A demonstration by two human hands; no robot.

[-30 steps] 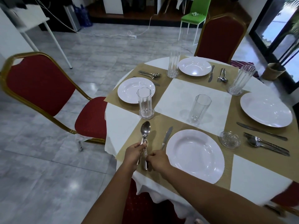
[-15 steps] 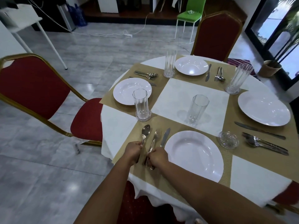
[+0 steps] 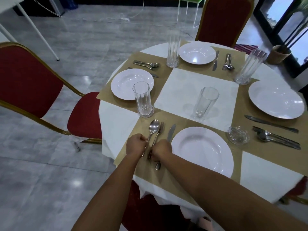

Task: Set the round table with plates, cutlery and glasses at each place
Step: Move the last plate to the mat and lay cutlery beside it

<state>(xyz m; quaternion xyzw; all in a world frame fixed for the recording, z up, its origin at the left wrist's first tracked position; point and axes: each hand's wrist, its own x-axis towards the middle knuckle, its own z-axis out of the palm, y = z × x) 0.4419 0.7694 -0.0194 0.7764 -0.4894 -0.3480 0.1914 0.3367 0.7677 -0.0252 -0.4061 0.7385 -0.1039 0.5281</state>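
At the near place a white plate [image 3: 201, 151] sits on a tan placemat [image 3: 188, 121]. Left of it lie a knife [image 3: 171, 131], a fork [image 3: 159, 130] and a spoon [image 3: 154, 126]. My left hand [image 3: 135, 144] pinches the spoon's handle. My right hand [image 3: 160, 150] grips the fork's handle, with the knife running under it. A tall glass [image 3: 205, 101] stands on the white centre cloth beyond the plate. A glass coaster [image 3: 238, 135] lies to the plate's right.
Three other places hold white plates [image 3: 132, 83] [image 3: 197, 53] [image 3: 275, 99], cutlery and glasses [image 3: 143, 99] [image 3: 173, 50] [image 3: 249, 67]. Red chairs [image 3: 28, 80] [image 3: 223, 20] stand at the left and far side. The table edge [image 3: 106, 147] is just left of my hands.
The spoon and fork, held together in one bunch a second ago, now lie side by side on the mat, the fork between spoon and knife. The camera has tipped down.
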